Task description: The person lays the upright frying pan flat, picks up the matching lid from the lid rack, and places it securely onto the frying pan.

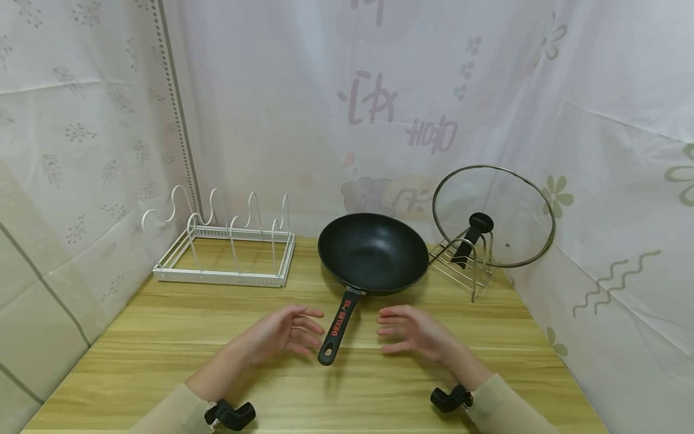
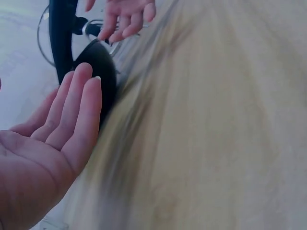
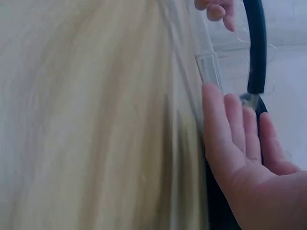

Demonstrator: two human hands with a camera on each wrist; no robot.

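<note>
A black frying pan (image 1: 374,253) sits on the table, its handle (image 1: 340,325) with red lettering pointing toward me. Left of the handle, my left hand (image 1: 287,331) is held with relaxed, slightly bent fingers, close to the handle but holding nothing. To the handle's right is my right hand (image 1: 414,333), palm facing inward, fingers apart and nothing in them. Both palms face each other. In the left wrist view the left hand (image 2: 57,129) has its fingers nearly straight; the right wrist view shows the right hand (image 3: 244,148) likewise extended.
At the back left stands a white wire rack (image 1: 222,277) with upright loops. A glass lid (image 1: 509,205) with a black knob leans in a small metal stand (image 1: 474,271) right of the pan. Patterned curtains (image 1: 303,90) enclose the wooden tabletop (image 1: 358,398).
</note>
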